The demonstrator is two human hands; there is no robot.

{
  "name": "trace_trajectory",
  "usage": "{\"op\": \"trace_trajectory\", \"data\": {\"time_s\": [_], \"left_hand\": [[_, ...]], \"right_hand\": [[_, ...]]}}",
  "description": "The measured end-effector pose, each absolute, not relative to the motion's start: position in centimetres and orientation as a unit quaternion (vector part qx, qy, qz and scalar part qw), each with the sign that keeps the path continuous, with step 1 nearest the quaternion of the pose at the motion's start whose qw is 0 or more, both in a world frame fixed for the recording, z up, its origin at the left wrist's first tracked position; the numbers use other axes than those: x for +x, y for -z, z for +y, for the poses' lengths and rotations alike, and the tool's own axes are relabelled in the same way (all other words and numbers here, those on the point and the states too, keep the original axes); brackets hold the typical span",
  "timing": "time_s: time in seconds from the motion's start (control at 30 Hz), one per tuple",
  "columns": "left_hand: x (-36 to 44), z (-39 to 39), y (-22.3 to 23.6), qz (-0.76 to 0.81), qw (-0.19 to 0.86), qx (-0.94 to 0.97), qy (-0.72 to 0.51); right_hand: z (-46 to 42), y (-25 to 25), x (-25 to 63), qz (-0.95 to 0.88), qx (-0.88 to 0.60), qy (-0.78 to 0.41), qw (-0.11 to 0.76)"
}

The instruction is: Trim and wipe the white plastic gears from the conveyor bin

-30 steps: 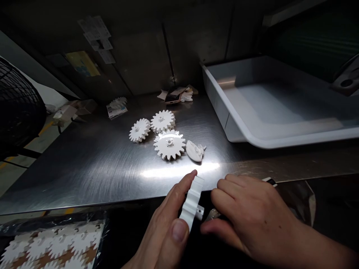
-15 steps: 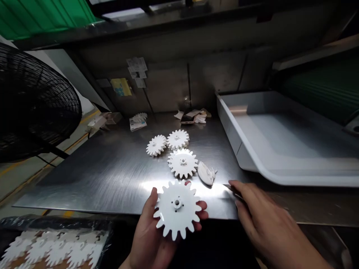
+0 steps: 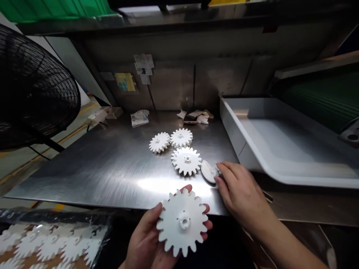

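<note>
My left hand (image 3: 151,235) is closed round the rim of a large white plastic gear (image 3: 179,231), tilted so its hub faces me. My right hand (image 3: 241,190) has its thumb and fingertips closed on the right end of a crumpled white cloth pad (image 3: 208,171) on the table. From behind the right wrist sticks out the end of a thin dark tool (image 3: 268,196); whether it lies down or is held cannot be seen. Just left of the pad lies a white gear (image 3: 186,160). Behind it are a gear stack (image 3: 181,137) and another gear (image 3: 159,142).
On the steel table (image 3: 112,164), a large grey-white tray (image 3: 252,149) stands at the right. A phone with papers (image 3: 192,117) lies at the back. A black fan (image 3: 36,93) stands left. Below left, a plastic-lined box (image 3: 103,233) holds several white gears (image 3: 53,246).
My right hand has moved left and forward onto the cloth pad; the blade that showed at its fingers is no longer visible there. The gear in my left hand has come lower and nearer.
</note>
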State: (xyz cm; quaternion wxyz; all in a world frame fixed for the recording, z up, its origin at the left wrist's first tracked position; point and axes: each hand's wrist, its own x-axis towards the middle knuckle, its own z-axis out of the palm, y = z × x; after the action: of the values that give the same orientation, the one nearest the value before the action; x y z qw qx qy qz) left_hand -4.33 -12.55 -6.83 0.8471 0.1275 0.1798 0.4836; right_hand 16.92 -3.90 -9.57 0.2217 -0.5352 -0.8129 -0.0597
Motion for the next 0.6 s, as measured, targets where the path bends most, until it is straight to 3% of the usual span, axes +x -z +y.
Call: {"op": "trace_trajectory", "data": {"time_s": [0.27, 0.47, 0.6], "left_hand": [[-4.5, -14.4, 6.7, 0.145, 0.866, 0.083, -0.471], [-4.3, -14.6, 6.8, 0.156, 0.883, 0.076, -0.436], [-4.4, -14.5, 6.9, 0.165, 0.879, 0.066, -0.443]], "right_hand": [[-4.6, 8.9, 14.7, -0.821, -0.536, 0.026, 0.193], [-6.7, 9.0, 16.1, -0.797, -0.545, -0.030, 0.258], [-8.5, 8.4, 17.7, -0.764, -0.543, -0.131, 0.322]]}}
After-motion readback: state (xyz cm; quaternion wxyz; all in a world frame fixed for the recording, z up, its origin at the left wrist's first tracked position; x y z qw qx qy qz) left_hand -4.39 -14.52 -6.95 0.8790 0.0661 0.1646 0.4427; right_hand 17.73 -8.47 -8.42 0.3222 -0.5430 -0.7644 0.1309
